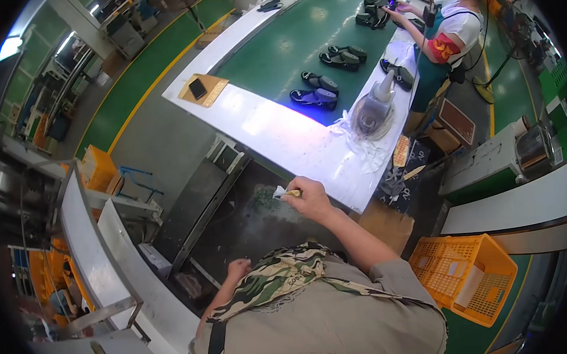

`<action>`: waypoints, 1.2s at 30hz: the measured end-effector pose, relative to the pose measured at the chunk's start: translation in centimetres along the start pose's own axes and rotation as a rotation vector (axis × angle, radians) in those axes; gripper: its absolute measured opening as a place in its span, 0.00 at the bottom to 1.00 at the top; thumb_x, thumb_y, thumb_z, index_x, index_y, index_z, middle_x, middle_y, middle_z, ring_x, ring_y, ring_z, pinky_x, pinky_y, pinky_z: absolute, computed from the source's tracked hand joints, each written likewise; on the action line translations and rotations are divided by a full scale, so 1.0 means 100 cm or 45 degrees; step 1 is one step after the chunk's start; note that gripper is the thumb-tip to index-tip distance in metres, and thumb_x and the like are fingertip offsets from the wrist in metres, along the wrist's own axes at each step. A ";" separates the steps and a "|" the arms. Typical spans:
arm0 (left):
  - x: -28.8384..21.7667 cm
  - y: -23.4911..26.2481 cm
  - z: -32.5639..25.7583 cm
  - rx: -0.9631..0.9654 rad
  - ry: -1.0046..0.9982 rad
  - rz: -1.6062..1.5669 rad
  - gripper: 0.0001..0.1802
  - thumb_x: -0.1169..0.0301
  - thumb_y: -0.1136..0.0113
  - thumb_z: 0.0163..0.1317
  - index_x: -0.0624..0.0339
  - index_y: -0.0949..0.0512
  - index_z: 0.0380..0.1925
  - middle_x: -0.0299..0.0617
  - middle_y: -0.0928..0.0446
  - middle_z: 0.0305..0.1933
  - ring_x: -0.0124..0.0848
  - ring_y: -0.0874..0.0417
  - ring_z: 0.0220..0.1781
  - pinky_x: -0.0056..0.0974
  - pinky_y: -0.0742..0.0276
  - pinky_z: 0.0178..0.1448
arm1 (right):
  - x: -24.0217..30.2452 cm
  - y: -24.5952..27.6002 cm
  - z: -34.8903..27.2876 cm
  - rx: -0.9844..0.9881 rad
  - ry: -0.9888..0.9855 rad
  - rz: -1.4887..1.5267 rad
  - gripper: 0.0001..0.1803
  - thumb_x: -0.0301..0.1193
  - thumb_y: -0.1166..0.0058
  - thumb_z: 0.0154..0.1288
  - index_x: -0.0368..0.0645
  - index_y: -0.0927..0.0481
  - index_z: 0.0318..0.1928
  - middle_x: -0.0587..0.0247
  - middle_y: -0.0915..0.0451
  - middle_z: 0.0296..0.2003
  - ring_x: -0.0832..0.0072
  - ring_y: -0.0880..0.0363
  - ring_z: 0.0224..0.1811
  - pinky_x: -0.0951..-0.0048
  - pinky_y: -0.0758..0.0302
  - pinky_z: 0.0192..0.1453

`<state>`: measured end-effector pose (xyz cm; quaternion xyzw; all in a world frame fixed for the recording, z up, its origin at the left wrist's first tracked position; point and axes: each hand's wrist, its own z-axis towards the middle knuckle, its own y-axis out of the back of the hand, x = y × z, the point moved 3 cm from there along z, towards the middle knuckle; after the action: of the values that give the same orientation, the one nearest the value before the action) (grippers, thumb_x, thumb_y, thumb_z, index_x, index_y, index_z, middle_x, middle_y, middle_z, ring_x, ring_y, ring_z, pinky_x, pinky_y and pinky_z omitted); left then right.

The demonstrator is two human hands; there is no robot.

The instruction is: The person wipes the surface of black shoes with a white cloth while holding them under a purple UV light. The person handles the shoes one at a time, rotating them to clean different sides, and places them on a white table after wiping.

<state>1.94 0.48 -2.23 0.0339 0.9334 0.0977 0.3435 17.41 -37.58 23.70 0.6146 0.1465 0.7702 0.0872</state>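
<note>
Head view: right hand (307, 198) pinches a small brush (284, 193) (blurred); left hand (238, 268) fisted.

Bright overhead light glares off the white table (280, 128) at centre; fisheye bends edges, corners black, slightly soft.

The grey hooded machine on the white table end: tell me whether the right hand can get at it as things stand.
Probably yes. The right hand, pinching a small brush-like tool, hovers at the white table edge; only bare tabletop and crumpled plastic wrap lie before the grey hooded machine.
</note>
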 end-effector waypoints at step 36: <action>-0.610 -0.502 0.299 0.268 0.306 -0.194 0.41 0.50 0.35 0.54 0.56 0.37 0.64 0.50 0.33 0.63 0.57 0.24 0.56 0.66 0.32 0.58 | -0.068 0.167 0.135 -1.384 -0.731 -0.395 0.12 0.30 0.30 0.52 0.38 0.22 0.28 0.59 0.19 0.23 0.75 0.21 0.25 0.71 0.26 0.32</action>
<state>67.94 -51.83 3.89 -0.0131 0.9727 -0.0236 0.2306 32.84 -53.90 25.70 0.6362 -0.2073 0.5175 0.5333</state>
